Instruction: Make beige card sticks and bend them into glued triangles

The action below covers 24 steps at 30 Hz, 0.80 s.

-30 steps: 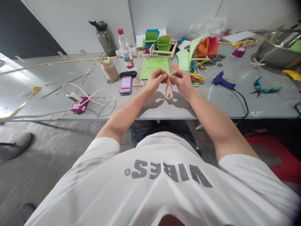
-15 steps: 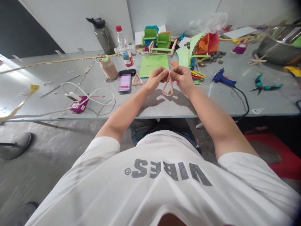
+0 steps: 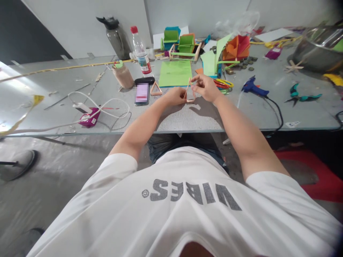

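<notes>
A small triangle of pale wooden sticks (image 3: 190, 93) stands on the grey table (image 3: 187, 121) between my two hands. My right hand (image 3: 205, 86) pinches its top corner. My left hand (image 3: 175, 96) rests low on the table and holds the triangle's left side. A second, finished stick triangle (image 3: 155, 89) lies flat just to the left, beside a phone (image 3: 142, 94).
A green paper sheet (image 3: 175, 73) lies behind my hands. A blue glue gun (image 3: 253, 89) with a black cord sits to the right, teal pliers (image 3: 301, 96) farther right. A water bottle (image 3: 139, 53), a jar (image 3: 122, 75), coloured rubber bands (image 3: 223, 85) and paper models (image 3: 184, 44) crowd the back.
Both hands have come down from mid-air. The stick triangle, held hanging point-up before, now stands on the table with my left hand lowered beside it.
</notes>
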Each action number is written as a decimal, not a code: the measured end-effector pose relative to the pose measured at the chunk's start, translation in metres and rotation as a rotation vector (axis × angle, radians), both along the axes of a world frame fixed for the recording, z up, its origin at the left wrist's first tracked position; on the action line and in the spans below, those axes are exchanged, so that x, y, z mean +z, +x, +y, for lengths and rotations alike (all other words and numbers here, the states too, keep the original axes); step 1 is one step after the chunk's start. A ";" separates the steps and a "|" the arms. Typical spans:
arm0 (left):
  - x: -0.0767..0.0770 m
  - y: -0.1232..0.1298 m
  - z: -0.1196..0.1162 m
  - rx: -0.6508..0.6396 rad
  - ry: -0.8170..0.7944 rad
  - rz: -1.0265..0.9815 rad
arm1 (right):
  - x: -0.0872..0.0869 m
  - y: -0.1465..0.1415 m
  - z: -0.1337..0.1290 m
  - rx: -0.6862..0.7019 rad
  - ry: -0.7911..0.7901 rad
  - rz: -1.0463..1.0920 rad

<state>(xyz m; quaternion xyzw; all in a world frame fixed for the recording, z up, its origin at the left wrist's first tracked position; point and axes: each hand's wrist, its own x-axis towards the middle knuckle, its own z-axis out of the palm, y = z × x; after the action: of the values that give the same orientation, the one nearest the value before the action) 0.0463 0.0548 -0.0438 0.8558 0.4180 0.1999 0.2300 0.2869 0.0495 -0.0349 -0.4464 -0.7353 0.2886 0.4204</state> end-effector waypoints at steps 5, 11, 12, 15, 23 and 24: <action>0.002 -0.004 0.003 0.034 -0.037 0.013 | 0.003 -0.002 -0.011 -0.103 0.011 -0.417; 0.007 -0.015 0.011 -0.077 -0.116 0.031 | 0.006 -0.012 -0.019 -0.215 0.013 -0.578; 0.007 -0.017 0.012 -0.098 -0.119 0.040 | 0.006 -0.013 -0.019 -0.226 0.013 -0.590; 0.009 -0.019 0.013 -0.110 -0.103 0.068 | 0.006 -0.016 -0.022 -0.236 0.010 -0.605; 0.004 -0.015 0.010 -0.059 -0.085 0.060 | 0.002 -0.022 -0.028 -0.290 -0.016 -0.678; 0.003 -0.015 0.011 -0.073 -0.088 0.058 | 0.002 -0.022 -0.028 -0.286 -0.017 -0.679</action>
<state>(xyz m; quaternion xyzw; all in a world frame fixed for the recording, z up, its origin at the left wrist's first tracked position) 0.0314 0.0657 -0.0405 0.8650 0.4013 0.1481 0.2625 0.2649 0.0218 -0.0334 -0.6186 -0.7606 0.0686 0.1847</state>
